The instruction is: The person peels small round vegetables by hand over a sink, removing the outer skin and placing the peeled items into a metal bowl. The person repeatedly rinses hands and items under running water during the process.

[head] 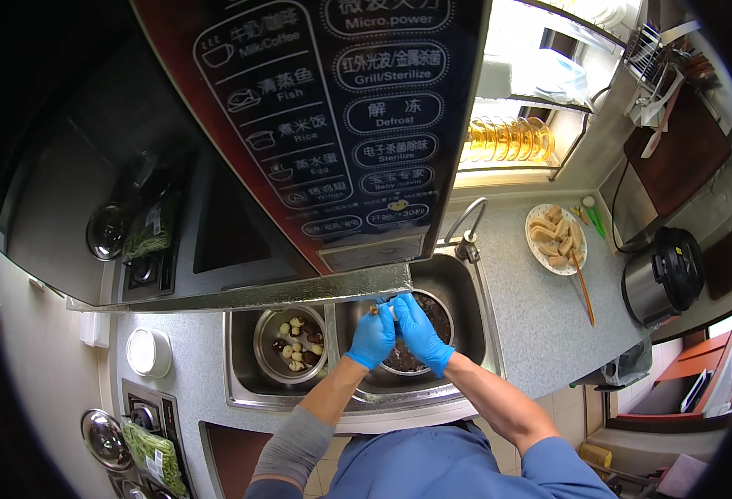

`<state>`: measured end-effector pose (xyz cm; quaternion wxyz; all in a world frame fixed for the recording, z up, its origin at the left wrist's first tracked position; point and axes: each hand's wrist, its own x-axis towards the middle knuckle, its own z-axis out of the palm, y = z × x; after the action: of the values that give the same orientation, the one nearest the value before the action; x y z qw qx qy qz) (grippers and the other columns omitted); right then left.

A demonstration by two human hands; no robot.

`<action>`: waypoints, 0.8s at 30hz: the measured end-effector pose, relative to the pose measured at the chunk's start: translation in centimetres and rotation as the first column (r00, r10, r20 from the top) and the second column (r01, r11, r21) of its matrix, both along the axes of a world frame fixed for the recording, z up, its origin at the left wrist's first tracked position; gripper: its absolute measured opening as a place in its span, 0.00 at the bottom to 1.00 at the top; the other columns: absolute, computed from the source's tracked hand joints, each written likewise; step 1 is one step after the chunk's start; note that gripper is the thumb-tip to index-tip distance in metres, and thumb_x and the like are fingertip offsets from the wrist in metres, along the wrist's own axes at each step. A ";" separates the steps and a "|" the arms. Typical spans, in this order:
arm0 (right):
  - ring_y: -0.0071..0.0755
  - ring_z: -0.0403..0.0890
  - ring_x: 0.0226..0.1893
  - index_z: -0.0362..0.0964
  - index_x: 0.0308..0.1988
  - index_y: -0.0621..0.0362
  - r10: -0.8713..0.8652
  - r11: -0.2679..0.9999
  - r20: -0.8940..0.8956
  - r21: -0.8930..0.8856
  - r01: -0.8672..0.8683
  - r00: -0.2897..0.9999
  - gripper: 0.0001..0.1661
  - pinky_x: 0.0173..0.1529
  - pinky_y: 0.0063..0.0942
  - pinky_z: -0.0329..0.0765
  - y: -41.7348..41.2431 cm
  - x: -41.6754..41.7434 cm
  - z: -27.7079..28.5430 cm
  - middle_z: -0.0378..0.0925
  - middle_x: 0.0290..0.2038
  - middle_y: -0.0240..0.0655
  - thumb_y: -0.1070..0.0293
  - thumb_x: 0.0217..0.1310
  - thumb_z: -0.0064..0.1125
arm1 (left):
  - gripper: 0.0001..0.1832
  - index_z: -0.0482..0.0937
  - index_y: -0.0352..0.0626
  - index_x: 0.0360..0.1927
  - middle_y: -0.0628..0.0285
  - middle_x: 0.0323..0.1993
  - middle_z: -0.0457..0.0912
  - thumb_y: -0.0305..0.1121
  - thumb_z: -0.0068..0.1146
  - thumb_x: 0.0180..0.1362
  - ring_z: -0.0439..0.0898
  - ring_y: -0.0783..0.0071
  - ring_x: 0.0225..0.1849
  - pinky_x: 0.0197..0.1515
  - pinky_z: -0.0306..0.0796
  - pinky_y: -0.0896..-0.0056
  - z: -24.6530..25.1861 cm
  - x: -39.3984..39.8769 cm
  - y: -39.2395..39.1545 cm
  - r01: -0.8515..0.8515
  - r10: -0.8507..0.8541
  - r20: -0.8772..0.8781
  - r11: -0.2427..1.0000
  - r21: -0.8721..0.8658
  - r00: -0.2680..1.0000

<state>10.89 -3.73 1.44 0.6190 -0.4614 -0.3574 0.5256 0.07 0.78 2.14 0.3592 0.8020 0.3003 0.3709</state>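
Both of my hands wear blue gloves and meet over the right basin of a steel double sink (497, 349). Between the fingers of my left hand (372, 337) and my right hand (421, 330) is a small pale piece (393, 312), mostly hidden; what it is I cannot tell. Below them a round steel bowl (450, 312) holds dark scraps in murky water. In the left basin, a steel bowl (260, 349) contains several pale peeled pieces and some dark brown ones. A curved faucet (468, 246) rises behind the right basin.
A microwave oven (397, 156) juts out above the sink. On the right counter are a plate of pale food pieces (544, 236), chopsticks (583, 290) and an electric pressure cooker (659, 280). At left are a white round container (147, 352), a gas stove (172, 405) and bagged green vegetables (151, 452).
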 end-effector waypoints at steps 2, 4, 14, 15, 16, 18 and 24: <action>0.17 0.68 0.28 0.65 0.36 0.54 -0.029 0.993 -0.152 -0.113 0.011 0.988 0.13 0.33 0.20 0.70 -0.3 -0.2 1.4 0.68 0.28 0.26 0.58 0.70 0.40 | 0.16 0.72 0.37 0.34 0.50 0.22 0.77 0.37 0.35 0.68 0.76 0.55 0.22 0.27 0.70 0.63 -1.2 -0.5 0.6 0.018 -0.010 -0.075 0.995 0.098 0.997; 0.15 0.64 0.22 0.66 0.33 0.52 0.019 0.977 -0.274 -0.199 -0.076 0.962 0.14 0.26 0.19 0.65 -0.3 0.3 1.6 0.66 0.25 0.25 0.57 0.69 0.39 | 0.14 0.72 0.37 0.37 0.51 0.24 0.78 0.36 0.36 0.68 0.78 0.57 0.23 0.28 0.73 0.66 -2.1 -1.1 1.0 0.063 -0.047 -0.140 0.992 0.111 0.989; 0.18 0.73 0.22 0.71 0.34 0.53 0.104 0.938 -0.576 -0.213 -0.272 0.811 0.10 0.26 0.19 0.71 1.6 1.6 3.2 0.73 0.26 0.26 0.67 0.62 0.40 | 0.18 0.71 0.32 0.39 0.54 0.27 0.80 0.40 0.40 0.67 0.82 0.70 0.29 0.33 0.78 0.71 1.1 -0.5 0.8 0.154 0.047 0.284 0.749 -0.645 0.958; 0.19 0.73 0.23 0.71 0.35 0.53 0.115 0.941 -0.566 -0.202 -0.273 0.816 0.10 0.26 0.19 0.71 1.6 1.4 2.9 0.74 0.26 0.26 0.67 0.62 0.41 | 0.18 0.72 0.32 0.39 0.53 0.27 0.80 0.40 0.39 0.67 0.82 0.67 0.29 0.33 0.77 0.69 1.1 -0.4 0.9 0.095 0.040 0.200 0.780 -0.619 0.979; 0.20 0.74 0.24 0.71 0.37 0.52 0.082 0.952 -0.421 -0.235 -0.196 0.904 0.09 0.27 0.20 0.72 1.9 0.9 2.5 0.74 0.27 0.27 0.65 0.61 0.44 | 0.18 0.72 0.33 0.38 0.52 0.27 0.80 0.40 0.39 0.67 0.82 0.65 0.29 0.33 0.77 0.67 1.0 -0.2 1.1 0.038 0.037 0.114 0.809 -0.586 0.993; 0.20 0.73 0.23 0.71 0.38 0.52 -0.038 0.949 -0.299 -0.310 -0.059 0.954 0.10 0.27 0.20 0.71 2.3 -0.3 1.6 0.74 0.28 0.27 0.64 0.60 0.45 | 0.19 0.73 0.33 0.37 0.49 0.27 0.79 0.40 0.38 0.67 0.81 0.60 0.29 0.32 0.76 0.63 0.5 -0.2 1.4 -0.048 0.043 -0.020 0.918 -0.394 0.999; 0.20 0.72 0.22 0.70 0.32 0.50 -0.012 0.923 -0.347 -0.365 -0.124 0.938 0.07 0.26 0.20 0.71 1.8 0.1 2.7 0.72 0.24 0.26 0.62 0.58 0.47 | 0.21 0.74 0.37 0.40 0.58 0.29 0.79 0.45 0.37 0.67 0.79 0.74 0.26 0.27 0.76 0.73 -4.5 -1.2 2.2 -0.072 0.068 -0.026 0.982 -0.174 0.997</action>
<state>10.97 -1.97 4.19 0.5548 -0.4635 -0.1484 0.6748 -1.17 3.02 -2.34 0.4117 0.7602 0.3632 0.3474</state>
